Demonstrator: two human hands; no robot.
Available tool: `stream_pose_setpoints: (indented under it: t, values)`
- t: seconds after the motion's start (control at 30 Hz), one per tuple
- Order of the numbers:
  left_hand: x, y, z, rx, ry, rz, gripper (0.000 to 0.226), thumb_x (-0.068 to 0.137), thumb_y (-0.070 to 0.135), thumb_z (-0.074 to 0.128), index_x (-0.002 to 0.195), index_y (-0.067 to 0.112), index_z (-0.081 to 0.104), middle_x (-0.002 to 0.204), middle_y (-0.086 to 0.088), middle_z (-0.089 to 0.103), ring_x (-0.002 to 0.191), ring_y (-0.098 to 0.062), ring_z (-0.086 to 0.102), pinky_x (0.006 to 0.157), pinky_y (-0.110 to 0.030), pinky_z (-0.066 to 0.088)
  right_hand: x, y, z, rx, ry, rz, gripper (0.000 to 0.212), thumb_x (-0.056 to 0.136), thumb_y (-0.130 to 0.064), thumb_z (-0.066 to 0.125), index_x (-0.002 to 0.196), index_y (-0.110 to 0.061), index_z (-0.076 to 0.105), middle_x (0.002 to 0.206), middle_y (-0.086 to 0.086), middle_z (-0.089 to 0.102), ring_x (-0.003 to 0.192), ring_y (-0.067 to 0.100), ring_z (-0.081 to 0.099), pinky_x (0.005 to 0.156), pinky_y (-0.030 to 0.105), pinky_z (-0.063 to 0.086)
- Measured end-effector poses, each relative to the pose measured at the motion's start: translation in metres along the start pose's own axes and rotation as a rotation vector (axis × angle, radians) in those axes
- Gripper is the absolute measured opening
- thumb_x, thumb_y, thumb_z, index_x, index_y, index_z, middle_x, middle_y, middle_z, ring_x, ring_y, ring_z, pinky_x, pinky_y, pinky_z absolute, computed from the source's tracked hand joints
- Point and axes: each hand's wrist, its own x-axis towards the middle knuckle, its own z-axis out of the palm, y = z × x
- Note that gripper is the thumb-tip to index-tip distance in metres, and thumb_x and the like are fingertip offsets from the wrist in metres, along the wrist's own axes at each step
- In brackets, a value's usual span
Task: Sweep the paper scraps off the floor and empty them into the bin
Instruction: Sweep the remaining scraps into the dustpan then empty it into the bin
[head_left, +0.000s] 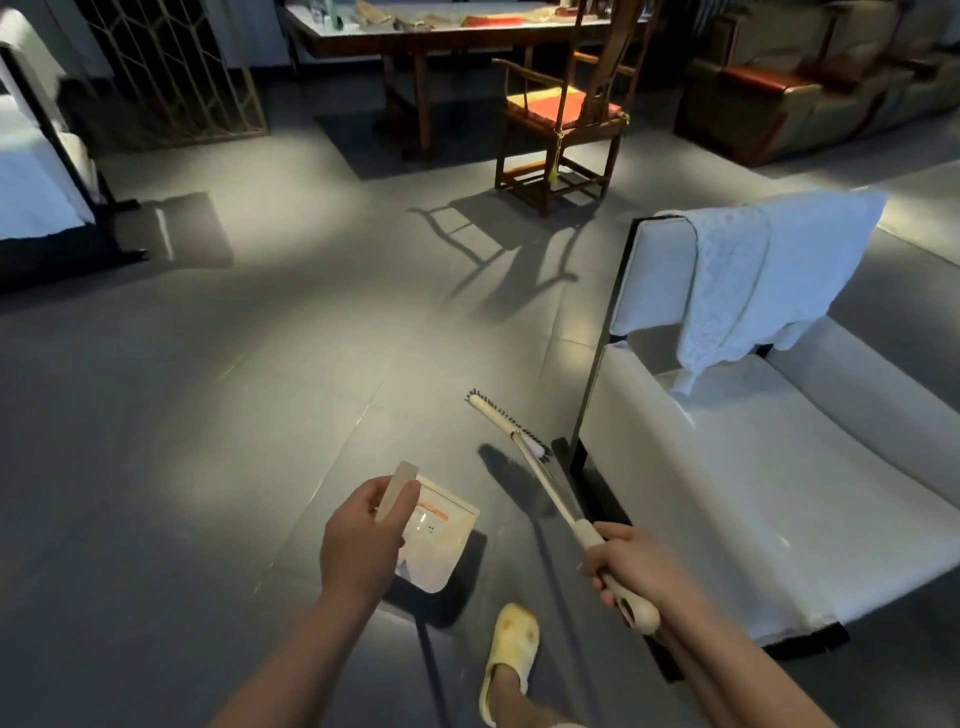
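Slipper (511, 656), white sofa (769, 467) rt of broom (540, 478)

The floor (218, 374) is laid in large grey tiles, lit in a bright patch near its middle and dim toward the near edge. On it, toward the far side, stands a wooden chair (563, 119) with an orange cushion, throwing a long shadow across the tiles. Behind that chair stands a long wooden desk (415, 39), its legs on a darker strip of floor that may be a rug. At the right side a white sofa (769, 467) rests on a black base. At the left edge another white seat (36, 171) stands on a black frame. A yellow slipper (511, 654) is planted on the tiles at the near edge.
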Motion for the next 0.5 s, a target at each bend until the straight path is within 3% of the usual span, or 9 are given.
stream_pose_setpoints:
  t: [0.13, 0.23, 0.37, 0.5]
  values:
    - [0.072, 0.032, 0.014, 0.022, 0.076, -0.015, 0.026, 0.094, 0.045, 0.059, 0.080, 0.025, 0.067, 0.074, 0.005, 0.068, 0.064, -0.020, 0.063, 0.056, -0.035, 0.048, 0.058, -0.062, -0.005, 0.006, -0.014, 0.001, 0.055, 0.079, 0.015, 0.056, 0.131, -0.002, 0.054, 0.044, 0.009, 0.049, 0.027, 0.012, 0.044, 0.032, 0.015, 0.037]
    - [0.123, 0.060, 0.028, 0.017, 0.097, -0.010, 0.028, 0.096, 0.041, 0.057, 0.078, 0.021, 0.067, 0.071, 0.002, 0.067, 0.063, -0.021, 0.062, 0.058, -0.037, 0.049, 0.097, -0.110, -0.006, -0.001, -0.030, -0.009, 0.058, 0.078, 0.016, 0.055, 0.133, -0.003, 0.052, 0.039, 0.006, 0.049, 0.027, 0.012, 0.043, 0.032, 0.015, 0.037]
    - [0.180, 0.085, 0.050, 0.000, 0.090, -0.010, 0.032, 0.096, 0.045, 0.056, 0.078, 0.022, 0.069, 0.069, 0.004, 0.068, 0.063, -0.022, 0.063, 0.061, -0.041, 0.051, 0.137, -0.165, -0.004, -0.104, -0.030, -0.063, 0.052, 0.076, 0.012, 0.057, 0.124, -0.008, 0.061, 0.049, 0.009, 0.053, 0.031, 0.013, 0.044, 0.037, 0.018, 0.039]
    - [0.245, 0.097, 0.067, 0.012, 0.074, -0.006, 0.032, 0.097, 0.046, 0.055, 0.078, 0.024, 0.068, 0.068, 0.008, 0.068, 0.058, -0.014, 0.063, 0.063, -0.044, 0.053, 0.172, -0.208, 0.005, -0.151, 0.007, -0.103, 0.058, 0.073, 0.011, 0.058, 0.124, -0.016, 0.064, 0.049, 0.010, 0.054, 0.033, 0.016, 0.045, 0.038, 0.019, 0.040]
